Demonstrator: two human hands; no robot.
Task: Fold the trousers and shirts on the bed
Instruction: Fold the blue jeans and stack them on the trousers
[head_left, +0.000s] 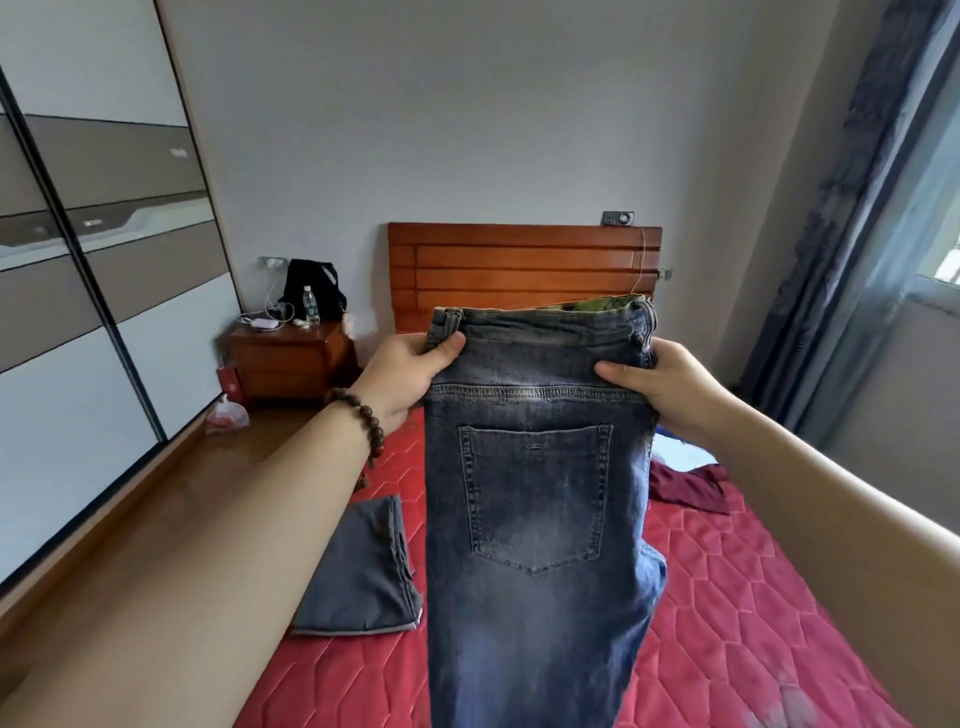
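I hold faded blue jeans (535, 519) up in the air above the bed (737, 597), back pocket facing me, legs hanging down together. My left hand (402, 379) grips the waistband at its left edge, and my right hand (660, 387) grips the right edge. Grey trousers (363, 566) lie folded flat on the red quilted bed to the left of the jeans. A dark red garment (685, 488) lies crumpled on the bed behind the jeans at the right, with a bit of white and blue cloth (680, 447) beyond it.
A wooden headboard (519, 265) stands against the far wall. A wooden nightstand (291, 358) at the left holds a black bag, a water bottle and a charger. A sliding-door wardrobe (93, 291) lines the left wall. Grey curtains (852, 218) hang by the window at right.
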